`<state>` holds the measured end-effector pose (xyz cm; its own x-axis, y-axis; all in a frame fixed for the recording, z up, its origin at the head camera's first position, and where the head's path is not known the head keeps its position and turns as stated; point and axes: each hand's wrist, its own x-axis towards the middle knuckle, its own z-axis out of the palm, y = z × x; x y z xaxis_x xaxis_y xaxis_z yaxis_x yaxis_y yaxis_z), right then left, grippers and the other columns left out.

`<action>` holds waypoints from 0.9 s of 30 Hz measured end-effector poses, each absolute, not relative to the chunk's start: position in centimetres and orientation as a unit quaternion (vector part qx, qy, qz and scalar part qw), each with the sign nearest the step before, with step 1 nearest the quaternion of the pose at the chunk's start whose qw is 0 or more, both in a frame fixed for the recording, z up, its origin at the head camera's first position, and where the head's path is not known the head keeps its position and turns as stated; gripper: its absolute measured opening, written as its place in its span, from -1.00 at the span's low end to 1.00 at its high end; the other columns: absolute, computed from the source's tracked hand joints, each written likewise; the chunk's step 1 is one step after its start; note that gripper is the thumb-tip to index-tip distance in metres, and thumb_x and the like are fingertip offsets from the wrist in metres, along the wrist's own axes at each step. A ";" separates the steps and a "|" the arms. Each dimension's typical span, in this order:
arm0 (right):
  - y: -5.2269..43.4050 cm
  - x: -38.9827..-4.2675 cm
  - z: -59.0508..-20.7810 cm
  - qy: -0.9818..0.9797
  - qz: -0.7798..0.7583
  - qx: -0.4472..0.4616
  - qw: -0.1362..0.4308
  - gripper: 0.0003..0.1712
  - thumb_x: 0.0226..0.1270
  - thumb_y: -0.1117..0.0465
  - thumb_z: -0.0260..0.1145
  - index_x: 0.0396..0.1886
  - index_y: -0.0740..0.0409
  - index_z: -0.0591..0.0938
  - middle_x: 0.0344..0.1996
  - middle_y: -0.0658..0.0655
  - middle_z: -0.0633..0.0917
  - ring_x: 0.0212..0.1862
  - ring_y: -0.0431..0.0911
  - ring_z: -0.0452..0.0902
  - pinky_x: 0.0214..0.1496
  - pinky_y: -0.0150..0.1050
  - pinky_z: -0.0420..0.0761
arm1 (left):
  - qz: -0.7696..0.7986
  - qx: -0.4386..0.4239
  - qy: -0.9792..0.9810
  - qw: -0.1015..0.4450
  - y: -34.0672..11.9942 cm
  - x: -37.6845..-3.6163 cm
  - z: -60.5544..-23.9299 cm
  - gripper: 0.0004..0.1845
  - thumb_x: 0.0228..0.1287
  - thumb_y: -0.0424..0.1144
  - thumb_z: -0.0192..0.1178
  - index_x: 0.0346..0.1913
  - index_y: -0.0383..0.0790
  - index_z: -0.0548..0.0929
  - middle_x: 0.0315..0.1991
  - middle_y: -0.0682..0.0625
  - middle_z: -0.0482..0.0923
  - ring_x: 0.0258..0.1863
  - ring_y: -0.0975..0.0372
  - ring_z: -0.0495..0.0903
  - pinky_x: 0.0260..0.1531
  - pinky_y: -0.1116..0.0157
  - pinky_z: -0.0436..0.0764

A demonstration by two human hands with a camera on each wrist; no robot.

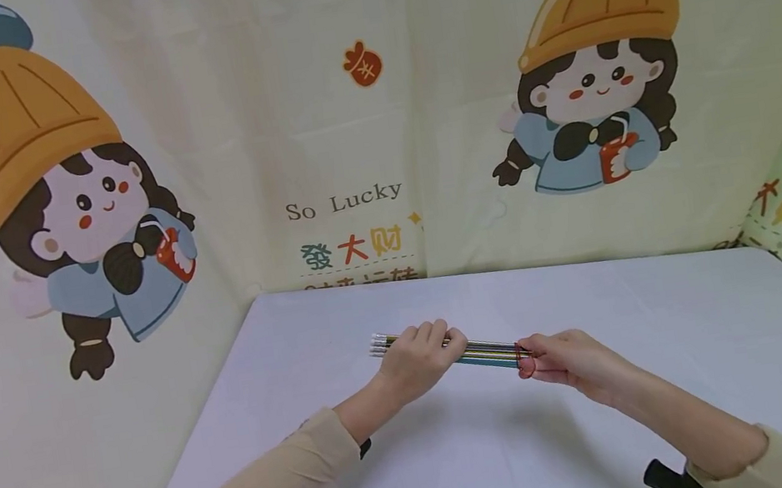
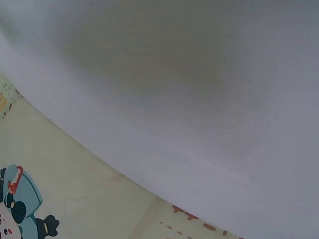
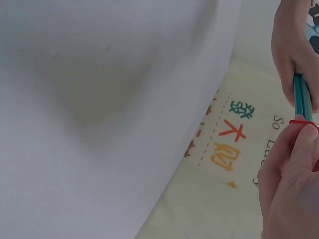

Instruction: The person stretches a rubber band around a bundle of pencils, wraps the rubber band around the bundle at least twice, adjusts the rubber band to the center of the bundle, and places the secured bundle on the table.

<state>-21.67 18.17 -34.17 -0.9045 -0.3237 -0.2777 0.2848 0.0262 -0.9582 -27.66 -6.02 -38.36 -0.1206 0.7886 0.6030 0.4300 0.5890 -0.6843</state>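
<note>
Two hands [image 1: 421,362] [image 1: 574,362] hold pencils [image 1: 489,354] above the table [image 1: 722,329], within its edges [image 1: 502,274].

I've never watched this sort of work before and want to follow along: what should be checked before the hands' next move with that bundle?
1. Left hand gripping the bundle of pencil-like sticks: ok, near the white-tipped end.
2. Right hand steadying the opposite end: ok, pinching it.
3. Red band on the bundle: ok, at the right hand's end.
4. Band free of the right hand: cannot tell, partly hidden there.
5. Bundle raised off the table: seems ok, judging by the soft shadows below.
6. Bundle visible to the left wrist camera: not ok, only table and backdrop show.
</note>
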 end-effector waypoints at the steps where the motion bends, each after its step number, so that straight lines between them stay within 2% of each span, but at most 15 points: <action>1: 18.2 -21.7 -34.1 0.692 -0.687 -0.020 0.219 -0.70 0.29 0.15 0.15 -0.19 0.33 0.61 -0.52 -0.01 0.68 -0.38 -0.28 0.60 -0.18 -0.41 0.55 | 0.177 -0.417 -0.729 0.513 -5.9 -27.6 -38.4 -0.79 0.33 -0.35 -0.22 -0.35 -0.11 0.44 -0.55 0.06 0.43 -0.65 0.34 0.40 -0.67 0.50 0.35; 6: 18.2 -21.8 -33.7 0.704 -0.675 -0.034 0.218 -0.54 0.30 0.12 0.17 -0.09 0.51 0.50 -0.47 0.00 0.70 -0.36 -0.29 0.62 -0.20 -0.42 0.56 | 0.176 -0.403 -0.739 0.510 -5.4 -27.3 -38.6 -0.82 0.30 -0.36 -0.16 -0.35 -0.10 0.45 -0.54 0.06 0.42 -0.62 0.33 0.42 -0.65 0.50 0.37; 13: 17.6 -21.6 -33.7 0.733 -0.657 -0.049 0.171 -0.53 0.32 0.16 0.15 -0.08 0.56 0.37 -0.34 0.08 0.68 -0.27 -0.24 0.61 -0.12 -0.35 0.55 | 0.161 -0.378 -0.768 0.492 -5.1 -27.2 -38.6 -0.91 0.28 -0.32 -0.07 -0.34 -0.09 0.43 -0.58 0.05 0.40 -0.66 0.31 0.40 -0.67 0.49 0.35; 19: 15.9 -19.8 -34.3 0.817 -0.568 -0.062 0.079 -0.47 0.32 0.28 0.11 0.18 0.50 0.23 -0.04 0.25 0.54 0.02 0.02 0.51 0.08 -0.11 0.45 | 0.153 -0.348 -0.784 0.490 -5.0 -27.3 -38.9 -0.89 0.29 -0.32 -0.09 -0.36 -0.10 0.42 -0.62 0.05 0.40 -0.70 0.30 0.42 -0.71 0.48 0.35; 23: 14.5 -18.4 -35.1 0.841 -0.537 -0.071 0.010 -0.36 0.34 0.36 0.05 0.33 0.43 0.03 0.11 0.32 0.36 0.20 0.11 0.36 0.10 -0.15 0.43 | 0.148 -0.328 -0.792 0.492 -4.9 -27.4 -39.0 -0.80 0.31 -0.38 -0.20 -0.39 -0.11 0.43 -0.63 0.05 0.40 -0.72 0.30 0.41 -0.75 0.47 0.33; 27: 13.7 -17.4 -36.1 0.843 -0.519 -0.120 -0.071 -0.30 0.29 0.47 0.02 0.35 0.47 -0.05 0.21 0.41 0.25 0.23 0.12 0.27 0.04 -0.16 0.40 | 0.142 -0.320 -0.802 0.485 -4.7 -27.3 -39.1 -0.79 0.32 -0.37 -0.19 -0.39 -0.11 0.43 -0.64 0.05 0.40 -0.73 0.31 0.41 -0.76 0.46 0.32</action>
